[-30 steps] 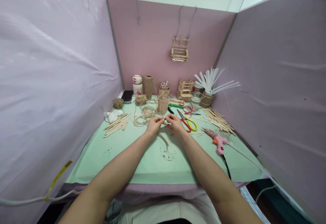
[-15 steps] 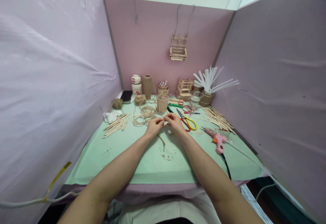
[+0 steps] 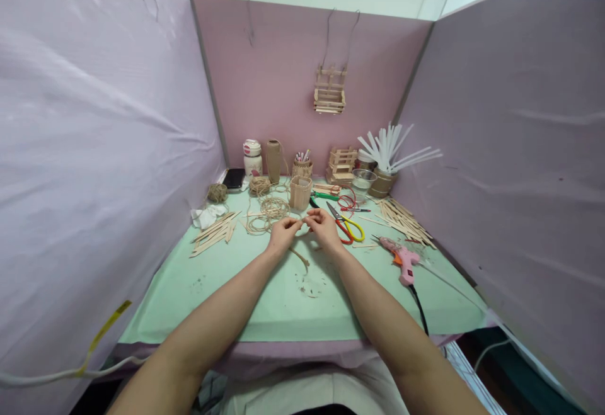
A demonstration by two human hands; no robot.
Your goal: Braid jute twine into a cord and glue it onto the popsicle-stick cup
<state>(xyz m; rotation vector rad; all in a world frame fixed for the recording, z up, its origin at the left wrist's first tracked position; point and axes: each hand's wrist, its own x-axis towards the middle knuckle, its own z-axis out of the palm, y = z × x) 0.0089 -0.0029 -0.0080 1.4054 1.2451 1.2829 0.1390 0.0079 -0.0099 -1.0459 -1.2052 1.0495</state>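
Observation:
Both my hands meet over the middle of the green table mat (image 3: 265, 301). My left hand (image 3: 282, 233) and my right hand (image 3: 324, 226) are closed in pinches on a short length of brown jute twine (image 3: 301, 256), whose loose end hangs down and trails onto the mat below them. Just beyond my fingers stands a small cup built of craft sticks (image 3: 301, 192), with a loose coil of twine (image 3: 269, 210) to its left. Red and yellow scissors (image 3: 347, 226) lie close to my right hand.
A pink glue gun (image 3: 399, 259) with a black cord lies at right, near a heap of craft sticks (image 3: 404, 216). More sticks (image 3: 215, 231) lie at left. Jars, twine balls, a phone and white glue sticks line the back. Pink partition walls enclose three sides.
The hanging end of the twine has grown shorter and shifted slightly; both hands stay pinched together in nearly the same spot, moved a touch farther from me.

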